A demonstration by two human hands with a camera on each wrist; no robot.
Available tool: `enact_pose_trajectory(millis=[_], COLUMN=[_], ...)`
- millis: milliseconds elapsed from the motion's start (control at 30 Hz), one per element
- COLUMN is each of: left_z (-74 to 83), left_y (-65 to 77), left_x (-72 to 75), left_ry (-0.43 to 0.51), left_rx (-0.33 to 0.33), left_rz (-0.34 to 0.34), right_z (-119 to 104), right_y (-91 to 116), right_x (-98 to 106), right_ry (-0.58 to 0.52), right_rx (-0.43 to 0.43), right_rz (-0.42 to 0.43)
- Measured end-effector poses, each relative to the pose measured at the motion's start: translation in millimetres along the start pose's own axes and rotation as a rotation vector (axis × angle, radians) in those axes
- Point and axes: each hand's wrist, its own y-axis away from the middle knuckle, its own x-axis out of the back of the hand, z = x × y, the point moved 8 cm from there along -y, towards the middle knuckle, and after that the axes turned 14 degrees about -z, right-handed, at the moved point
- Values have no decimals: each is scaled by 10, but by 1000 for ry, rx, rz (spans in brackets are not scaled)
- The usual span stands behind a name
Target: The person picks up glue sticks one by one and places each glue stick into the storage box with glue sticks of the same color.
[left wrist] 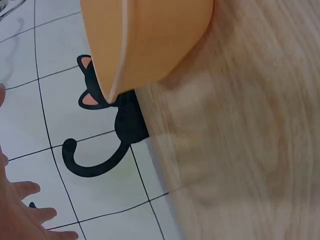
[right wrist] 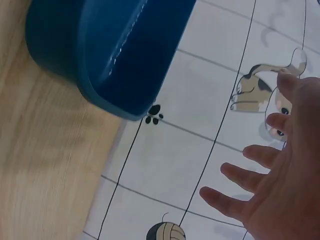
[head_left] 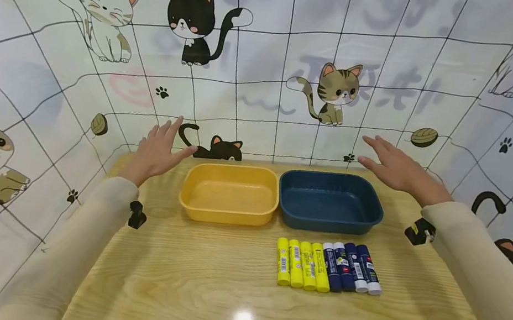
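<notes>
Held in the air left of the yellow plastic bin (head_left: 227, 217), my left hand (head_left: 155, 152) has its fingers extended and holds nothing. My right hand (head_left: 398, 170) hovers past the right end of the dark blue bin (head_left: 326, 226), fingers spread, also without anything in it. Both bins stand side by side and look bare inside. In front of the blue one lies a row of glue sticks: several yellow ones (head_left: 297, 264) on the left, several navy-and-white ones (head_left: 352, 267) on the right. In the right wrist view, my right hand (right wrist: 275, 165) is apart from the blue bin (right wrist: 85, 60).
The wooden table (head_left: 176, 287) backs onto a cat-patterned sheet (head_left: 267, 89) that also rises on both sides. A small black device (head_left: 137, 215) sits at my left wrist, and another black device (head_left: 420, 232) at my right.
</notes>
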Motion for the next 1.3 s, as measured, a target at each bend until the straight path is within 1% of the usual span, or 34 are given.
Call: enact_pose_trajectory(millis=[100, 167, 267, 333, 400, 467, 567, 633, 700, 867, 933, 1000, 1133, 1300], left_z=[24, 46, 80, 103, 123, 140, 167, 170, 158, 74, 50, 36, 32, 18], left_y=[43, 63, 83, 95, 103, 114, 122, 126, 132, 170, 187, 194, 206, 221], left_x=[-71, -120, -213, -287, -365, -438, -530, -590, -652, -794, -830, -856, -911, -970], left_ry=[81, 129, 198, 233, 286, 346, 438, 490, 538, 659, 696, 719, 748, 786], left_rx=[-46, -79, -112, -125, -135, -144, -170, -177, -172, -135, -123, -113, -91, -86], left_rz=[18, 29, 31, 25, 20, 22, 37, 43, 46, 51, 48, 44, 24, -11], right_z=[-100, -184, -296, -357, -403, -437, -445, -418, -375, -247, -210, -184, -169, -139], right_y=[93, 160, 282, 370, 457, 543, 651, 706, 739, 763, 764, 764, 777, 778], right_x=[-76, -114, -144, -153, -165, -190, -257, -334, -440, -778, -889, -976, -1100, -1217], right_ry=[16, 24, 29, 11, -16, -32, -43, -59, -110, -293, -338, -357, -392, -411], right_rx=[31, 63, 106, 128, 147, 167, 186, 190, 193, 163, 137, 120, 85, 23], right_rz=[8, 30, 90, 137, 171, 183, 170, 131, 69, -181, -270, -339, -435, -503])
